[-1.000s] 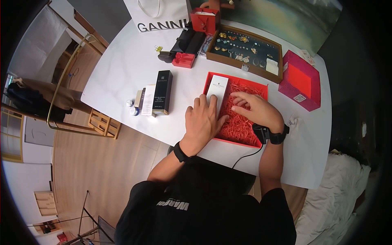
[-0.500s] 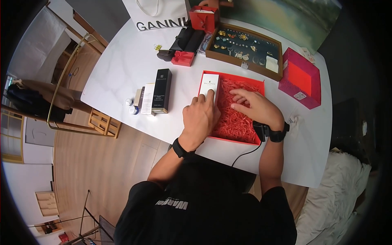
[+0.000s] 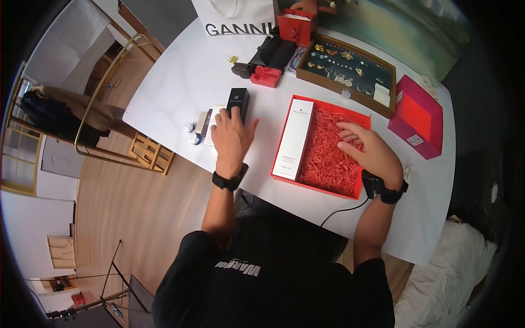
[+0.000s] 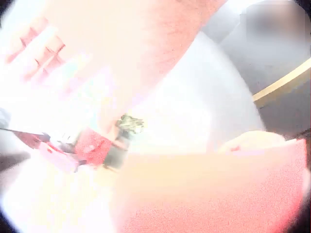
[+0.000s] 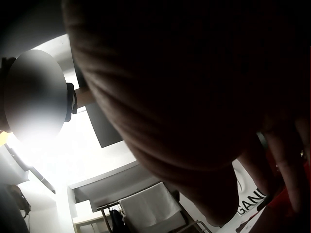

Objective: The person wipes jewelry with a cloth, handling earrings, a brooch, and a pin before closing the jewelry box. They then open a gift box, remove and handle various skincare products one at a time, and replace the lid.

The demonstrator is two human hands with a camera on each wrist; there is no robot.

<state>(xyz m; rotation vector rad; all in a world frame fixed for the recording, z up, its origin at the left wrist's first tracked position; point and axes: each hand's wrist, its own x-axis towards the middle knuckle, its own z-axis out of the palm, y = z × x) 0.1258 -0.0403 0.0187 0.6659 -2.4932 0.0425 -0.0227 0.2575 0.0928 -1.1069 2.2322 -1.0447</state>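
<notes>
My left hand (image 3: 232, 143) is over the tall black box (image 3: 239, 97) on the left of the table, fingers stretched forward across it and thumb spread to the right. Its lower part is hidden under the hand. In the red gift box (image 3: 317, 187), a long white box (image 3: 296, 139) lies along the left wall, beside red shredded paper (image 3: 328, 150). Over the paper's right side hovers my right hand (image 3: 374, 156), fingers loosely bent with nothing in them. Glare washes out much of the left wrist view.
Left of the black box stand slim cartons (image 3: 206, 121) and small jars (image 3: 194, 139). Behind lie a small red box (image 3: 266, 76), a black pouch (image 3: 273, 53) and a jewellery case (image 3: 347, 74). A magenta lid (image 3: 416, 117) sits at right, a GANNI bag (image 3: 238, 16) at the back.
My left hand has let go of the white box, which now lies along the gift box's left side, and has moved left to the black box. The right hand stays over the shredded paper.
</notes>
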